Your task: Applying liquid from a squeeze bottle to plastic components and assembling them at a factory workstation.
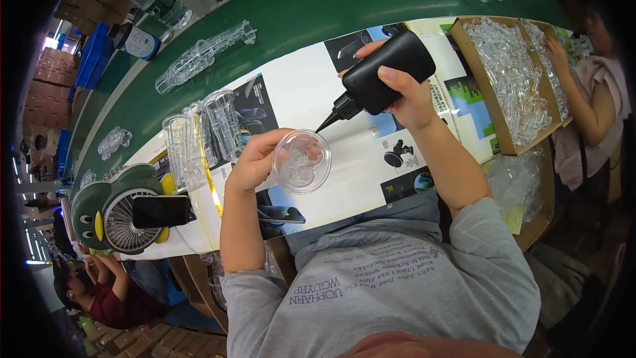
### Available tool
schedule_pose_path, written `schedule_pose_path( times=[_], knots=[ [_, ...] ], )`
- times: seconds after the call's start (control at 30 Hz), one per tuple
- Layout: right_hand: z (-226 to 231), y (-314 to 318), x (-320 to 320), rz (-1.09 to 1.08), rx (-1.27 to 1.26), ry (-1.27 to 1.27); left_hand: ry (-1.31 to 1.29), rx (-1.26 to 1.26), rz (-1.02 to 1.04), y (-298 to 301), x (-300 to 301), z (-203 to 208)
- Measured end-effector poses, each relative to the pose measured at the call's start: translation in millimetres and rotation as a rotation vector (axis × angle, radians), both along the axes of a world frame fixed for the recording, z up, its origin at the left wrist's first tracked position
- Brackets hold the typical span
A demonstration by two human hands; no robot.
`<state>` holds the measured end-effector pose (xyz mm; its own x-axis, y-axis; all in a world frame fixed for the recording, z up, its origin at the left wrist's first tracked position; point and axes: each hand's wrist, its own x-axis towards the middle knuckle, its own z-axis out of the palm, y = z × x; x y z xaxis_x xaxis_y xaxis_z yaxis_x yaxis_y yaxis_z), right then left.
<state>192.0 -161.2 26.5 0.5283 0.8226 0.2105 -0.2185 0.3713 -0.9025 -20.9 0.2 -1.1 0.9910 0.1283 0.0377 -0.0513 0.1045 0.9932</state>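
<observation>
My left hand (255, 159) grips a clear, round plastic part (303, 162) with a wide circular rim, its rim facing up toward me. In my right hand (412, 96) is a black squeeze bottle (391, 73) with a ribbed cap and a long thin nozzle. The bottle is tilted, and its tip comes down at the upper right edge of the round part's rim. Whether the tip touches the rim, I cannot tell. To the left of my left hand, several clear plastic tubes (192, 134) stand close together.
A cardboard box (503, 86) of clear parts stands at right, with another person's hand (558, 59) at it. Left are a green fan (122, 215) with a phone (161, 211) before it. A clear assembly (205, 56), a dark jar (136, 41) and a water bottle (154, 0) stand farther back.
</observation>
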Motion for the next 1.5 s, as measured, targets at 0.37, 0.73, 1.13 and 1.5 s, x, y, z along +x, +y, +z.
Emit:
schedule_pose_path(
  times=[0.37,0.73,1.13,1.5],
  knots=[
    [-2.0,0.7,-1.5,-0.02,0.034,-0.039,0.047,0.017,0.021,-0.2,-1.2,3.7],
    [-1.7,-3.1,1.0,0.013,0.014,-0.051,0.036,-0.013,0.006,-1.8,-1.0,2.9],
    [2.2,-3.5,0.2,0.025,0.001,-0.04,0.054,-0.037,-0.024,-2.9,-1.3,7.4],
    [0.3,-2.6,-1.5,0.01,0.034,-0.043,0.09,-0.042,-0.117,-6.4,2.4,11.8]
  ],
)
